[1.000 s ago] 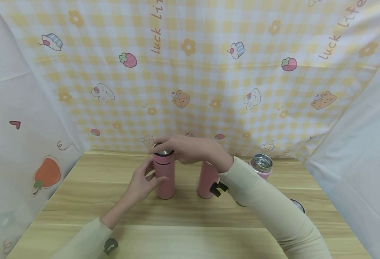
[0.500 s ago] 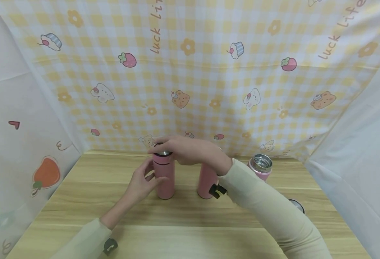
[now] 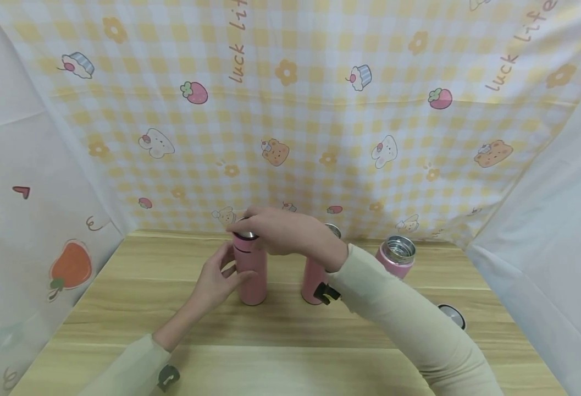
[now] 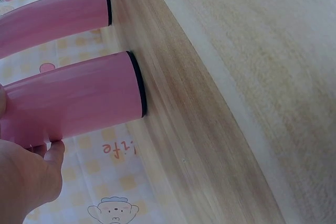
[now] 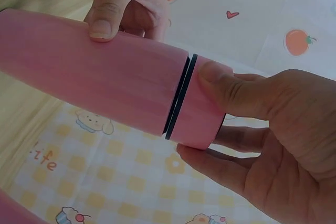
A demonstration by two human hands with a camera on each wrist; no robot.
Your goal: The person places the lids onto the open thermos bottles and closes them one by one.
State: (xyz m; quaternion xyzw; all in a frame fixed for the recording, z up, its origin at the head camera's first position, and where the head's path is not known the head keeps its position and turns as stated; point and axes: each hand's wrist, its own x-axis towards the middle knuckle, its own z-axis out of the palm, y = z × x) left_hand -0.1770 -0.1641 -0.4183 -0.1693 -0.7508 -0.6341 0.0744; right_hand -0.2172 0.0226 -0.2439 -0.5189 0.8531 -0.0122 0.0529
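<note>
Pink, smooth and slightly glossy, the gripped bottle [image 3: 253, 280] stands upright on the wood-grain table [image 3: 241, 371], left of centre in the lower half of the head view. The left hand [image 3: 217, 280] holds its body, thumb across the near side and fingers round the back. The right hand [image 3: 285, 231] grips the pink cap [image 5: 207, 103] at the top, thumb on one side and fingers on the other; dark bands mark the seam between cap and body, and I cannot tell whether the cap is fully seated.

Brown lettering on the checked cloth [image 3: 320, 110] reads "luck life" at the upper right of the head view. At upper centre the same lettering is cut by the frame edge after "luck li". "life" shows again in both wrist views, upside down in the left one.

A second pink bottle [image 3: 315, 278] stands near the frame's centre, the right wrist crossing in front and covering much of its upper part. Further right, a third pink bottle [image 3: 391, 266] shows its steel mouth, while the cream right sleeve [image 3: 414, 319] hides its lower body. A round lid [image 3: 452, 317] lies at lower right, just beside that sleeve. Dark clips [image 3: 169, 377] sit at both cuffs.
</note>
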